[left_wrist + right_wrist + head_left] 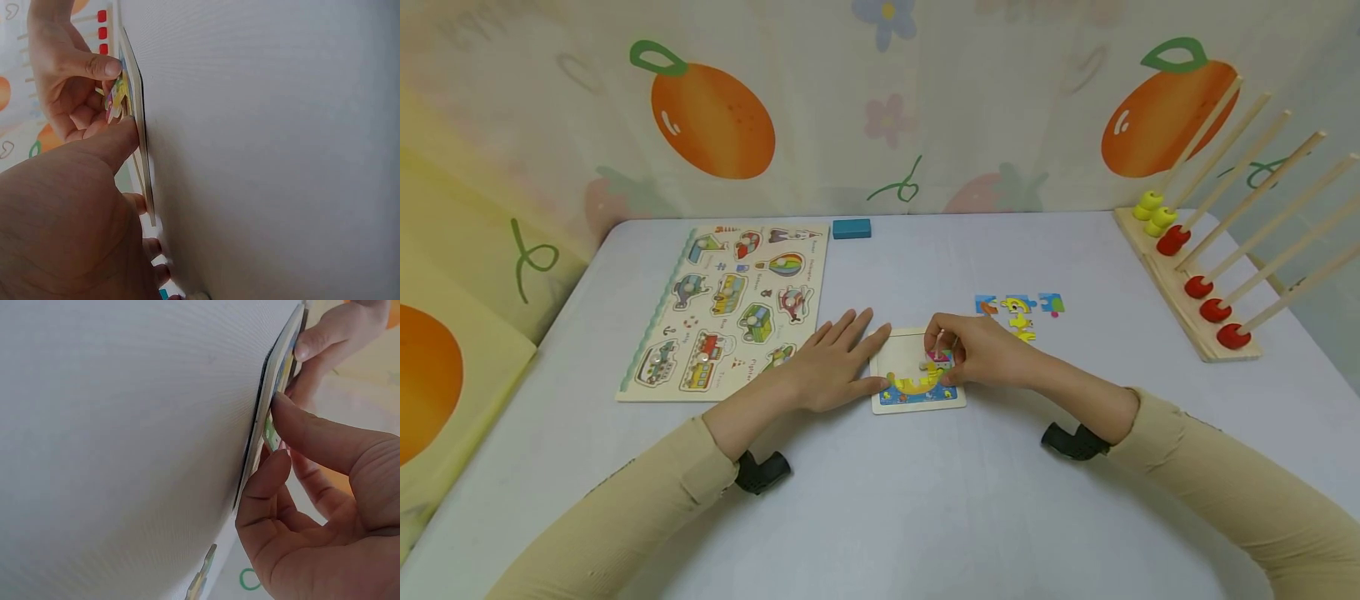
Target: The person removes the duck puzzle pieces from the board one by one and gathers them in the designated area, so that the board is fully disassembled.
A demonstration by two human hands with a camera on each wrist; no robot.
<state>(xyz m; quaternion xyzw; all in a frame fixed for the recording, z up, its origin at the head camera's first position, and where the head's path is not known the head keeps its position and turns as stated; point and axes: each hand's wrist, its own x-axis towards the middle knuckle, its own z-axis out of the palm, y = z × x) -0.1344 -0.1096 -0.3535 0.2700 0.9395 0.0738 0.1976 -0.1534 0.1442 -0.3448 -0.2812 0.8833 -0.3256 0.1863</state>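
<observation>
A small wooden puzzle tray (pixel 897 352) lies flat on the table, with blue and yellow jigsaw pieces (pixel 912 385) along its near side. My left hand (pixel 824 371) rests with spread, straight fingers at its left edge, thumb on the near left corner. Over the right part of the tray, my right hand (pixel 988 348) pinches a pink and green puzzle piece (pixel 941 358) between thumb and fingers. That puzzle piece (pixel 270 434) stands tilted against the tray in the right wrist view, partly hidden by the fingertips. Several loose puzzle pieces (pixel 1019 315) lie beyond the right hand.
A large picture board (pixel 681 312) with vehicle pieces lies left, partly behind the left hand. At the back sits a blue block (pixel 852 228). A wooden bead rack (pixel 1180 292) with upright rods and red and yellow beads stands at the right.
</observation>
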